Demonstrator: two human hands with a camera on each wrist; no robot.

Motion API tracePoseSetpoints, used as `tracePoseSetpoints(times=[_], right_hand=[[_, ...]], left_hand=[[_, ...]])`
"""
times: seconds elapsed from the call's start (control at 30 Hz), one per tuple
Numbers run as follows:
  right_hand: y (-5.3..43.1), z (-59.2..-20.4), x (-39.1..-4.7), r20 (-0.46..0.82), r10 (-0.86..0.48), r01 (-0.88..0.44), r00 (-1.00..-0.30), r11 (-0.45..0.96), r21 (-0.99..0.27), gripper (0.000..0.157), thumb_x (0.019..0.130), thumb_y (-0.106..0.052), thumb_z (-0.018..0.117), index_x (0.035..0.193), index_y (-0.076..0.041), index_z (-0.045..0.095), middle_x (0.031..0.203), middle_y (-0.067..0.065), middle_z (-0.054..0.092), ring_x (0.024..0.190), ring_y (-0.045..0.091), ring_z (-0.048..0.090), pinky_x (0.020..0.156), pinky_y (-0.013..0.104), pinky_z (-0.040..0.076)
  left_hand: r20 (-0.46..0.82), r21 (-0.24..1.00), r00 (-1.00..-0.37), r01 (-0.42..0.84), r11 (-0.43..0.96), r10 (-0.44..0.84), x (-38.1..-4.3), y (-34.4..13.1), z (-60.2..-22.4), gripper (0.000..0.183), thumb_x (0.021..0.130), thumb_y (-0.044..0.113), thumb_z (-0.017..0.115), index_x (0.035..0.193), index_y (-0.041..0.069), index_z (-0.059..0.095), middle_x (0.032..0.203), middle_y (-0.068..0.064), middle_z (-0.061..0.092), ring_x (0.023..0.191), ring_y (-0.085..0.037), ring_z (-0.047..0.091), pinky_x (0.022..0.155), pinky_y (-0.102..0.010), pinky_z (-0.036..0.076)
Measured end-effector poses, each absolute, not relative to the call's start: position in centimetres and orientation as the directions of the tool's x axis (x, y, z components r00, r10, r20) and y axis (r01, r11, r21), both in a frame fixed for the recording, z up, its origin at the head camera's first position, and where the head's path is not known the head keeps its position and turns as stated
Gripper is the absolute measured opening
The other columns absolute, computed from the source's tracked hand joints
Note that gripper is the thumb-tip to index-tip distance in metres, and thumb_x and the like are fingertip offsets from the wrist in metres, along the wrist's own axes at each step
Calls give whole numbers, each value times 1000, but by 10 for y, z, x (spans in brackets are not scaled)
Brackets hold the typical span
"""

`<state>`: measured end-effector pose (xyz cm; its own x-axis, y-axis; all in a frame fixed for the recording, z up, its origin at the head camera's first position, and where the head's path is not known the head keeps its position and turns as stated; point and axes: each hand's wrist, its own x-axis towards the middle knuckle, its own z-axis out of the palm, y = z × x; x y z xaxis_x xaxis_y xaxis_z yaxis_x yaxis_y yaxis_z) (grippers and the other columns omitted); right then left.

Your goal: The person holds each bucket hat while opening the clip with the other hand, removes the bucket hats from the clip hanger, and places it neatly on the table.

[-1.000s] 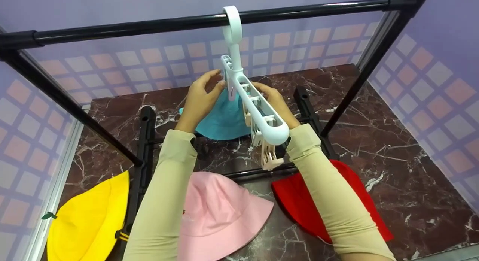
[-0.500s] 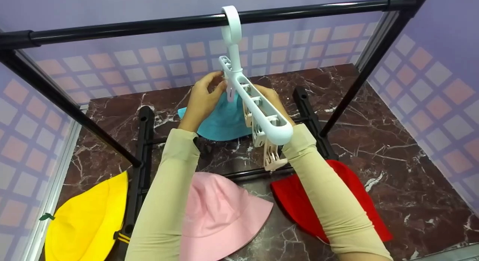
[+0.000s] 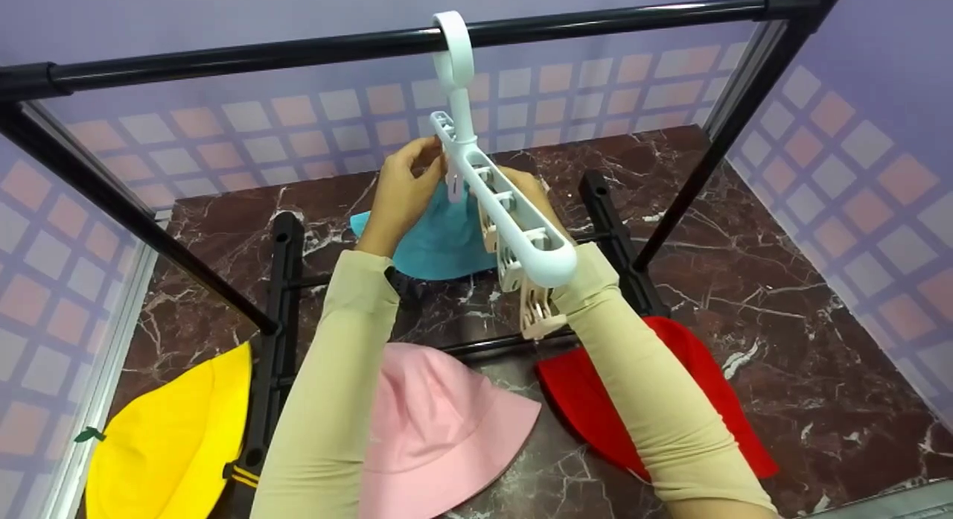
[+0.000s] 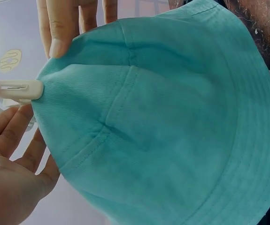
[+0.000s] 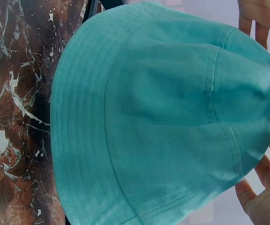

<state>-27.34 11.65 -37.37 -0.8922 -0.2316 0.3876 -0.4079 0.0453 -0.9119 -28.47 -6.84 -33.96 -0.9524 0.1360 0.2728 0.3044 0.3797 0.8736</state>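
A turquoise bucket hat (image 4: 172,117) hangs crown up beneath a white clip hanger (image 3: 514,214). One of the hanger's pale clips (image 4: 24,89) meets the top of the crown. My left hand (image 3: 402,188) pinches that clip, its thumb at the outer end in the left wrist view and its other fingers behind. With the thumb on the near side of the crown, my right hand (image 4: 66,21) grips the hat close to the clip. In the head view the hanger hides much of the right hand (image 3: 527,191).
The hanger loops over a black rail (image 3: 633,20) of a floor rack. A yellow hat (image 3: 171,437), a pink hat (image 3: 447,430) and a red hat (image 3: 692,377) lie in front on the dark marble surface (image 3: 782,281). Several other clips (image 3: 536,310) dangle from the hanger's near arm.
The hanger and both hands sit slightly further left in the head view, as does the rack. Both hands stay at the turquoise hat's crown, with only small movements.
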Motion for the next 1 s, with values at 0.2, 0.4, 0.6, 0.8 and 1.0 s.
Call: tracePoseSetpoints(times=[0.2, 0.4, 0.6, 0.8, 1.0], right_hand=[[110, -375, -275, 324, -242, -325, -914, -39, -945, 24, 98, -7, 49, 77, -12, 60, 62, -3, 53, 54, 7, 49, 51, 20, 40], [108, -376, -275, 429, -222, -468, -876, 171, -867, 12, 91, -2, 60, 79, -4, 63, 66, -6, 51, 61, 7, 45, 58, 20, 37], [110, -379, -276, 502, -196, -537, -842, 219, -815, 11, 88, 4, 56, 78, 4, 61, 67, -5, 51, 63, 6, 43, 62, 21, 36], [110, -382, -277, 477, -122, -492, -871, 248, -835, 12, 87, -1, 57, 77, 3, 61, 70, -2, 56, 65, 5, 45, 65, 21, 38], [114, -390, -277, 547, -192, -579, -815, 228, -783, 10, 78, 1, 63, 84, 8, 65, 74, 15, 63, 67, 6, 50, 66, 21, 41]], left_hand=[[282, 861, -953, 304, 408, 115, -287, -66, -342, 33, 98, 25, 55, 127, 12, 62, 119, -5, 67, 111, -15, 60, 97, -30, 48], [267, 871, -959, 282, 402, 95, -269, -63, -329, 31, 99, 21, 54, 126, 7, 62, 119, -10, 66, 114, -20, 59, 96, -33, 48], [267, 866, -960, 280, 414, 89, -261, -62, -322, 31, 99, 18, 54, 125, 3, 62, 117, -15, 66, 112, -25, 60, 94, -36, 49], [301, 840, -950, 304, 450, 80, -272, -61, -331, 27, 97, 16, 56, 120, 5, 65, 110, -12, 69, 104, -21, 62, 91, -32, 49], [317, 824, -945, 314, 471, 76, -274, -61, -338, 26, 97, 18, 57, 119, 8, 67, 108, -9, 70, 101, -20, 63, 86, -32, 49]])
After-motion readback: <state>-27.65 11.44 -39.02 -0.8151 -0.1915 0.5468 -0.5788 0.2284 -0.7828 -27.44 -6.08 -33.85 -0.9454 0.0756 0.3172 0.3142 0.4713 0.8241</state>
